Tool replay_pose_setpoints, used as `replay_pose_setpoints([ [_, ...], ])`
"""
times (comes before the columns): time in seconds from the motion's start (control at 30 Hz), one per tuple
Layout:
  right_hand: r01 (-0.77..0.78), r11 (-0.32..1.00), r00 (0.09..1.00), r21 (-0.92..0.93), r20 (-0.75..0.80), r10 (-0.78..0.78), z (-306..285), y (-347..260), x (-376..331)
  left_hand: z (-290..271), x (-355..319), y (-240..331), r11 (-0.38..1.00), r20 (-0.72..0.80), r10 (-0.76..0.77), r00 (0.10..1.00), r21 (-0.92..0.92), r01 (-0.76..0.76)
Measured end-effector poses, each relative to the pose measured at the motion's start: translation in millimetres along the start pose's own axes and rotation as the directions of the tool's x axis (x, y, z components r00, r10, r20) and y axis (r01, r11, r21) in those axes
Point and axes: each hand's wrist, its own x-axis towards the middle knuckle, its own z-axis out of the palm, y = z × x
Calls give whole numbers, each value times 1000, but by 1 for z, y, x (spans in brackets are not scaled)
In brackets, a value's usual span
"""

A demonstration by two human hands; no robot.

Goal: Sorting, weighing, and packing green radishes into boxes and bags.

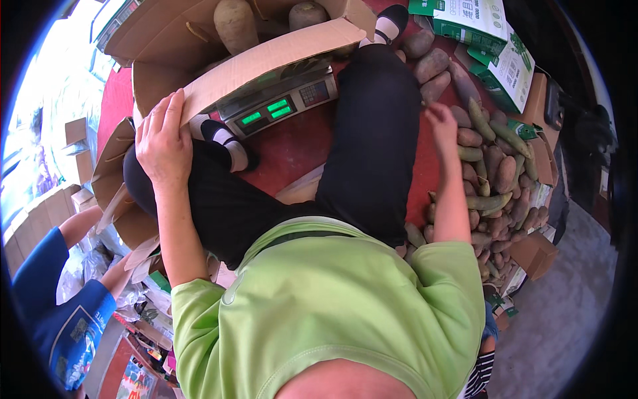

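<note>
Cardboard box [279, 54] touches left hand [165, 146], right hand [442, 125] near tubers [505, 174]; each grip I cannot tell.

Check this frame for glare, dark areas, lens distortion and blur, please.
Head view: glare washes out the upper left side; head view: black vignetting rings the picture, with deep shadow at the right; head view: the cardboard box flap looks bowed, perhaps partly from the fisheye lens; head view: the left hand is fairly clear, the right hand slightly softer.
</note>
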Motion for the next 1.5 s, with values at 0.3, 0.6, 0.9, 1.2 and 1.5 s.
replay_pose_setpoints([
  [0.3,-440,888,894,135,154,420,38,80,-104,-2,2,5,999,-58,34,998,3,-34],
  [0.6,-370,916,920,157,196,338,34,41,-76,-9,3,6,995,-204,98,974,6,-99],
  [0.9,-205,942,974,267,147,170,9,-37,-11,-13,3,3,997,-272,56,961,-36,-68],
  [1.2,-94,947,982,307,182,38,13,-124,19,-18,3,-5,996,-298,40,954,-63,-61],
  [1.5,120,953,951,276,244,-191,18,-217,52,-33,-2,-16,977,-235,-93,968,-210,43],
])
